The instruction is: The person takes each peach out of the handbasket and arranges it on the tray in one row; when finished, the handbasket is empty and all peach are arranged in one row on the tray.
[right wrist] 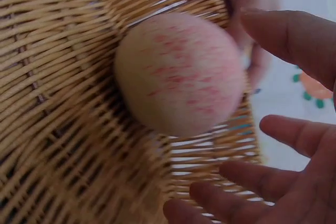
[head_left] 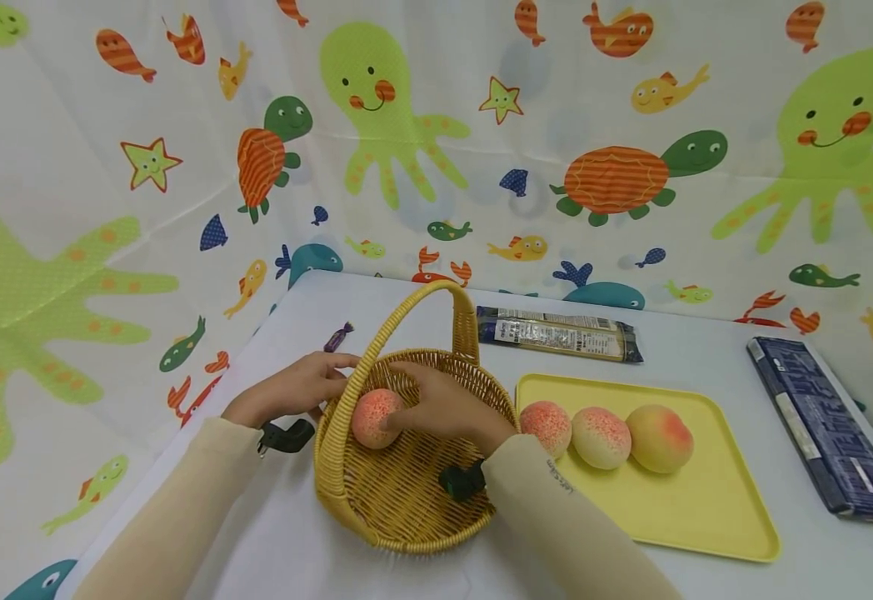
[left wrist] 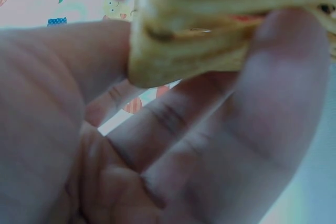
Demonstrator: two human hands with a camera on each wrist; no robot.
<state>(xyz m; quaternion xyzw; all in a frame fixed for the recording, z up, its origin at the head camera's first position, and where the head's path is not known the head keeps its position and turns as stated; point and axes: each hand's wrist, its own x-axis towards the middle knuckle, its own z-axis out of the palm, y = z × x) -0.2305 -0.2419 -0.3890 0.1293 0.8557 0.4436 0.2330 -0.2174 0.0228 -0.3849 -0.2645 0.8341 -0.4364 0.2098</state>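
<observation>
A yellow wicker basket point(head_left: 406, 533) with an arched handle stands on the white table, tipped a little in the head view. My left hand point(head_left: 297, 387) grips its left side; in the left wrist view the wicker point(left wrist: 189, 56) lies between thumb and fingers. Inside, against the left wall, rests a pink-speckled peach point(head_left: 374, 418). My right hand point(head_left: 440, 404) reaches over the basket beside this peach. Seen from the right wrist, its fingers are spread and apart from the peach point(right wrist: 178, 74), holding nothing.
To the right, a yellow tray point(head_left: 691, 517) carries three peaches point(head_left: 601, 437). Behind it lies a long dark packet point(head_left: 560, 333), and at far right a dark blue box point(head_left: 830, 429). A small purple wrapped candy point(head_left: 339, 337) sits behind my left hand. A sea-animal curtain point(head_left: 481, 225) borders the table.
</observation>
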